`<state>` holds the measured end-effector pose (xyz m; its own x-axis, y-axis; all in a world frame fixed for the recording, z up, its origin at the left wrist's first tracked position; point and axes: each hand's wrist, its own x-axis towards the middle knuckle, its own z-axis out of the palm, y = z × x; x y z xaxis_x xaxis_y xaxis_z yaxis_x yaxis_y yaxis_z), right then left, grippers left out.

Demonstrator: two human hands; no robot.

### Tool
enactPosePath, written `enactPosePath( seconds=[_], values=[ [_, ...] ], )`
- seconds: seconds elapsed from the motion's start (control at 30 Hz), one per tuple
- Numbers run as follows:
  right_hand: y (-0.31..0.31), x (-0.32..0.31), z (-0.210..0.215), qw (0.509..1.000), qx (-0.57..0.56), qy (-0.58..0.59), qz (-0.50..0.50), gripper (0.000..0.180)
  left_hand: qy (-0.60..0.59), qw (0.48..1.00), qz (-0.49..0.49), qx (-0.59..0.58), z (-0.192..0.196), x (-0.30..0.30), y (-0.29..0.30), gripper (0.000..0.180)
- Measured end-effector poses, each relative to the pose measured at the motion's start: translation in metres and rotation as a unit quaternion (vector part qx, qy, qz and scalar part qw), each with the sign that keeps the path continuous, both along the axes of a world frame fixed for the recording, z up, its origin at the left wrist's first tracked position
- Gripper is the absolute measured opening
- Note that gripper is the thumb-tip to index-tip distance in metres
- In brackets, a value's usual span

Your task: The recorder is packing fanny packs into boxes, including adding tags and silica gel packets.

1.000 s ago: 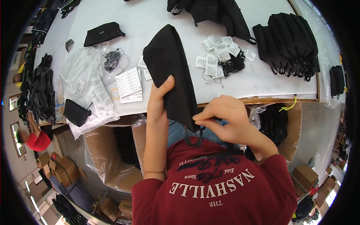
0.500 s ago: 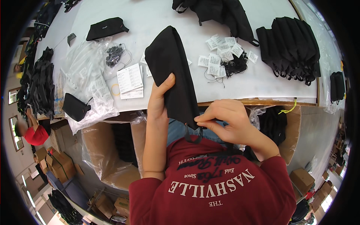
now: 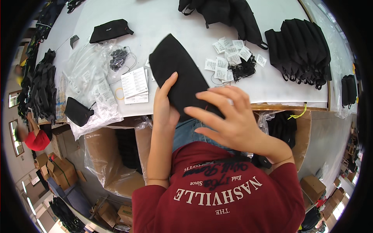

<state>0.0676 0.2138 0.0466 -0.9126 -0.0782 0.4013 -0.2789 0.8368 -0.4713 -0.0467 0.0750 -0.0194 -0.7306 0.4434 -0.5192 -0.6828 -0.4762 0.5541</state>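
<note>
A black fabric pouch (image 3: 176, 68) is held up over the table's front edge, its flat face toward me. My left hand (image 3: 166, 101) grips its left side, thumb across the front and the other fingers behind it. Over the pouch's lower right part is my right hand (image 3: 229, 118), its fingers spread and holding nothing; whether the fingertips touch the cloth I cannot tell. Part of the pouch's lower end is hidden behind that hand. On the table beyond lie a stack of white printed cards (image 3: 135, 85) and white tags (image 3: 227, 62) with black strings.
Overlapping black pouches (image 3: 299, 52) lie at the right, and another pouch (image 3: 110, 31) at the far left. Clear plastic bags (image 3: 91, 73) cover the left part, with a small black pouch (image 3: 77, 111) at the edge. An open carton (image 3: 105, 155) stands below. A person (image 3: 37, 136) is at far left.
My right hand has let go of the pouch's lower corner, and its fingers have spread over the cloth. The pouch has turned so that its broad face shows more.
</note>
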Motion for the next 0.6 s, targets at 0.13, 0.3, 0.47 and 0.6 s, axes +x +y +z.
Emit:
enactPosePath(
  seconds=[0.13, 0.3, 0.47, 0.6],
  values=[
    [0.004, -0.019, -0.024, 0.986, 0.154, 0.052, 0.032, 0.050, -0.027, 0.998, -0.025, 0.059, 0.009, 0.015, -0.006, 0.027],
    [0.029, -0.027, -0.009, 0.995, -0.069, -0.046, 0.047, 0.057, 0.152, 0.988, -0.019, 0.014, -0.003, 0.016, -0.028, 0.036],
    [0.043, -0.023, 0.003, 0.938, -0.320, -0.126, 0.040, 0.045, 0.409, 0.899, -0.016, -0.158, 0.002, 0.000, -0.051, 0.070],
    [0.053, -0.025, 0.005, 0.939, -0.317, -0.127, 0.032, 0.040, 0.462, 0.857, -0.059, -0.220, 0.016, -0.004, -0.068, 0.047]
  ],
)
